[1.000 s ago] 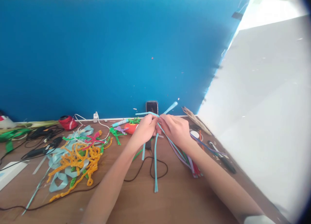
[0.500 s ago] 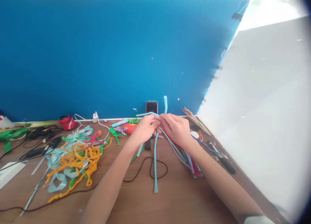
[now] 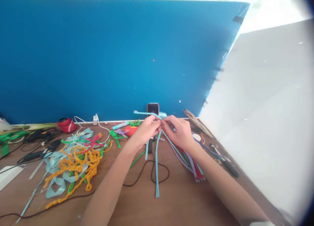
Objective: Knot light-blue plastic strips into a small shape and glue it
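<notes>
My left hand (image 3: pixel 147 129) and my right hand (image 3: pixel 178 131) meet above the middle of the table, fingertips almost touching. Both pinch light blue ribbon strands (image 3: pixel 157 167) where they cross. One strand end hangs straight down, a shorter one drops below my left fingers, and another reaches out to the left over my left hand. A blurred end stands just above the fingertips. The crossing itself is mostly covered by my fingers. Under my right wrist lies a bundle of purple, red, green and blue ribbons (image 3: pixel 195 172).
A heap of orange braided cord (image 3: pixel 85 159) and pale blue ribbon lies at left. A phone (image 3: pixel 153 108) leans against the blue partition (image 3: pixel 122 56). A black cable (image 3: pixel 137 183) loops below my hands. A craft knife (image 3: pixel 225 162) lies at right, a red ribbon roll (image 3: pixel 66 125) at back left.
The strand end that stood upright above my right fingers has dropped down and toward the fingertips. The short strand under my left hand has shifted right. Both hands keep their pinch.
</notes>
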Available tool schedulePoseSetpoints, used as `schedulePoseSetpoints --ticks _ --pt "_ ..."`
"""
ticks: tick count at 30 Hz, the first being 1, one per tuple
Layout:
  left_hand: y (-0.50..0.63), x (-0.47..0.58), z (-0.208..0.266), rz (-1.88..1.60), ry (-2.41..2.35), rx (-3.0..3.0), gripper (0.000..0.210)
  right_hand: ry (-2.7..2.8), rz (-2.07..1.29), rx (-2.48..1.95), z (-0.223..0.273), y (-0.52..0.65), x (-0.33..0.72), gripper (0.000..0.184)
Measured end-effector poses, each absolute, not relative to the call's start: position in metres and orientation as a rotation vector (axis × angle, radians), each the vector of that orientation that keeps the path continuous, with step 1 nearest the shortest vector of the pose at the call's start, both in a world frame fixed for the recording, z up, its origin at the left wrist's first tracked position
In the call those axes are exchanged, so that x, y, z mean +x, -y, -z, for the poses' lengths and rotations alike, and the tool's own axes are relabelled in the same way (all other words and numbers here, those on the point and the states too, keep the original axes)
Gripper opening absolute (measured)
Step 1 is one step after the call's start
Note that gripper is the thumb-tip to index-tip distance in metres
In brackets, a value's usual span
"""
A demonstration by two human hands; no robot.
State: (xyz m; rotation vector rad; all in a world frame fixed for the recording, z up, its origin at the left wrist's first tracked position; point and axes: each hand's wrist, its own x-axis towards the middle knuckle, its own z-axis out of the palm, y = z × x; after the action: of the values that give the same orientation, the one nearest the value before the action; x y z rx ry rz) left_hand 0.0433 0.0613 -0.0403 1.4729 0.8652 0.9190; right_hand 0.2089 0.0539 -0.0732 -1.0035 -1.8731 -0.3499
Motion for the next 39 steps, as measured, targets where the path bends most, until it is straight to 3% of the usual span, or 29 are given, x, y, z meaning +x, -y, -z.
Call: schedulePoseSetpoints --ticks 13,21,28,33,39 --pt "-0.069 0.051 0.050 -1.145 -0.855 1.319 0.032 2.006 0.260 -0.989 0.069 -0.057 0.218 0.025" --pt "-0.071 0.053 0.054 -1.172 -0.857 1.248 0.036 2.086 0.833 -0.950 0.075 -0.060 0.217 0.019" --pt "-0.073 0.054 0.058 -1.234 -0.935 1.332 0.040 2.081 0.899 -0.935 0.079 -0.063 0.217 0.015" --pt "-0.074 0.053 0.057 -1.261 -0.922 1.383 0.039 2.104 0.756 -0.974 0.082 -0.067 0.216 0.013" --pt "-0.077 0.052 0.059 -1.256 -0.892 1.433 0.031 1.952 0.177 -1.070 0.080 -0.068 0.214 0.006"
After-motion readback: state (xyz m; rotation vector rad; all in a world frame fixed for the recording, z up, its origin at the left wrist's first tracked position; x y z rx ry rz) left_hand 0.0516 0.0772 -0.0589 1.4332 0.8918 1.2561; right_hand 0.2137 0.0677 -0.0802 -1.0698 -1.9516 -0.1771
